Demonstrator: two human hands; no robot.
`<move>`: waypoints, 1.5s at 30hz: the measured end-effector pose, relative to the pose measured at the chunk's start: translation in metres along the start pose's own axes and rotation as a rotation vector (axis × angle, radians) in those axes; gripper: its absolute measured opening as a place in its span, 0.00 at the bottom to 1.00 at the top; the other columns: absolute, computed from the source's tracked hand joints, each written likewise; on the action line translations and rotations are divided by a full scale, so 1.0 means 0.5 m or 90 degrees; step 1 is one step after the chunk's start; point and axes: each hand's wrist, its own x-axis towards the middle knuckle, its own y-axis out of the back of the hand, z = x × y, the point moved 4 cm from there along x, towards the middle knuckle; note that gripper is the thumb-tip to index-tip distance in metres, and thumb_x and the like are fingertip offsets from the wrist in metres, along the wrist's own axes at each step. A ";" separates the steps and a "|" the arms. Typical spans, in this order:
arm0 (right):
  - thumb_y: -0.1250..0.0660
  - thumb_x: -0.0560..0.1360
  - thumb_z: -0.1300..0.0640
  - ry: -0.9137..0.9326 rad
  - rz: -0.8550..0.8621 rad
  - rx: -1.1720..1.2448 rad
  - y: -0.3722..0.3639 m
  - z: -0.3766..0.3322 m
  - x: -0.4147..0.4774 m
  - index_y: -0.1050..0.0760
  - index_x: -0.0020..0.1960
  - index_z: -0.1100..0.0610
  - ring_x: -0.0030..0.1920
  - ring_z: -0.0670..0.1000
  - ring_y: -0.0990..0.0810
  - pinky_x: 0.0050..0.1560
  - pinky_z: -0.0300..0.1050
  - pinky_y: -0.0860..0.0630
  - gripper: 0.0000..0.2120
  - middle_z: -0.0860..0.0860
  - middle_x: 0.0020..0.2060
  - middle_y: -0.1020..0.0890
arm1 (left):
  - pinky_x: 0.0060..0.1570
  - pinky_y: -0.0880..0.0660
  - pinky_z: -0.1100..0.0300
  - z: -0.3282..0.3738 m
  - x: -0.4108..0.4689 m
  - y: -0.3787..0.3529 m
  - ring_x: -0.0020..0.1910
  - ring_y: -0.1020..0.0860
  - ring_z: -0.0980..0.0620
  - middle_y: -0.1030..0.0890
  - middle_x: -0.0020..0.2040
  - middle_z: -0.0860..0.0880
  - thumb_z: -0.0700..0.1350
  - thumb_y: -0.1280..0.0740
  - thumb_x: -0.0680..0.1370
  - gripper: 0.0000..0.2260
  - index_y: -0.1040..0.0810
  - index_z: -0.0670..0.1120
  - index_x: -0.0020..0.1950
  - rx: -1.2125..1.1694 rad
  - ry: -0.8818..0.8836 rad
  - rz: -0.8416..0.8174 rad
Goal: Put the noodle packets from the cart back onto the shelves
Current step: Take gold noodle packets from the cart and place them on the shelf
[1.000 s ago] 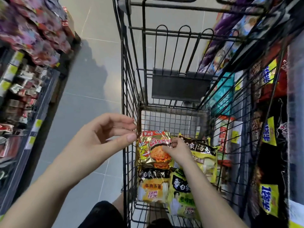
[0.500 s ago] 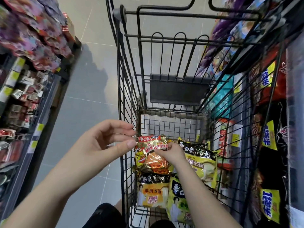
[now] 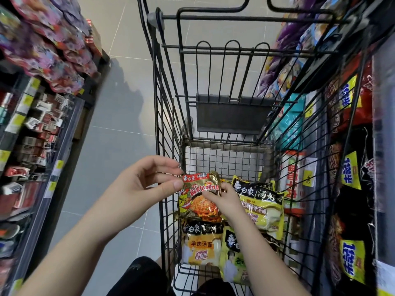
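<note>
A black wire cart [image 3: 168, 116] stands in the aisle with several noodle packets in its basket. My right hand [image 3: 222, 198] is inside the basket and pinches a gold and red packet [image 3: 197, 201], which is tilted up off the others. Below it lie an orange and white packet [image 3: 201, 244], a green and yellow packet [image 3: 233, 259] partly under my forearm, and a yellow and black packet [image 3: 263, 201] to the right. My left hand [image 3: 139, 189] hovers outside the cart's left wall, fingers loosely curled, holding nothing, with thumb and fingertips close to the raised packet's corner.
Shelves of small boxed goods [image 3: 38, 124] and purple-pink bags [image 3: 42, 43] line the left side. To the right, shelves with black and yellow packets [image 3: 350, 174] press close against the cart. Grey tiled floor [image 3: 119, 124] runs between the left shelf and the cart.
My right hand has lifted the gold and red packet a little higher. The view has dropped slightly toward the cart. My left hand stays near the cart's left wall.
</note>
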 end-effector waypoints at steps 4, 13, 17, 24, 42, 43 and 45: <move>0.21 0.73 0.50 0.034 -0.005 0.027 0.042 -0.026 -0.037 0.29 0.63 0.51 0.49 0.46 0.18 0.56 0.55 0.18 0.24 0.45 0.54 0.19 | 0.58 0.20 0.56 -0.019 0.010 -0.007 0.54 0.15 0.50 0.14 0.55 0.48 0.45 0.24 0.69 0.18 0.18 0.46 0.59 0.009 0.006 -0.010; 0.23 0.75 0.54 0.127 0.056 0.113 0.178 -0.062 -0.185 0.31 0.58 0.47 0.35 0.32 0.17 0.37 0.29 0.22 0.19 0.41 0.42 0.21 | 0.57 0.18 0.58 -0.067 0.032 -0.045 0.54 0.15 0.48 0.14 0.55 0.47 0.44 0.23 0.70 0.18 0.19 0.44 0.59 0.007 0.027 -0.029; 0.17 0.67 0.46 0.140 0.107 0.195 0.231 -0.040 -0.234 0.30 0.66 0.45 0.52 0.51 0.13 0.57 0.55 0.17 0.33 0.50 0.55 0.17 | 0.58 0.18 0.56 -0.110 0.042 -0.085 0.55 0.16 0.46 0.15 0.55 0.45 0.40 0.24 0.75 0.14 0.21 0.45 0.59 0.036 0.065 -0.025; 0.13 0.54 0.39 0.183 0.130 0.259 0.292 0.006 -0.279 0.30 0.74 0.50 0.56 0.55 0.13 0.58 0.55 0.17 0.54 0.57 0.63 0.17 | 0.61 0.21 0.52 -0.246 0.087 -0.157 0.58 0.20 0.47 0.20 0.55 0.49 0.41 0.26 0.78 0.15 0.26 0.46 0.62 0.096 0.160 0.061; 0.20 0.63 0.50 0.189 0.122 0.305 0.293 0.034 -0.321 0.24 0.66 0.52 0.54 0.55 0.12 0.47 0.48 0.16 0.33 0.53 0.54 0.12 | 0.60 0.20 0.43 -0.458 0.213 -0.193 0.62 0.22 0.36 0.24 0.66 0.39 0.37 0.20 0.68 0.37 0.34 0.40 0.72 0.179 0.365 0.147; 0.20 0.63 0.50 0.187 0.126 0.303 0.294 0.034 -0.322 0.24 0.65 0.52 0.54 0.54 0.13 0.47 0.47 0.16 0.33 0.53 0.54 0.12 | 0.61 0.20 0.42 -0.464 0.217 -0.194 0.61 0.21 0.36 0.23 0.65 0.39 0.37 0.21 0.69 0.34 0.33 0.40 0.70 0.184 0.357 0.150; 0.20 0.63 0.50 0.186 0.128 0.295 0.296 0.033 -0.325 0.24 0.65 0.52 0.54 0.54 0.12 0.48 0.47 0.16 0.32 0.53 0.54 0.12 | 0.59 0.19 0.44 -0.471 0.216 -0.195 0.58 0.20 0.38 0.21 0.62 0.39 0.34 0.26 0.73 0.25 0.30 0.39 0.67 0.206 0.336 0.174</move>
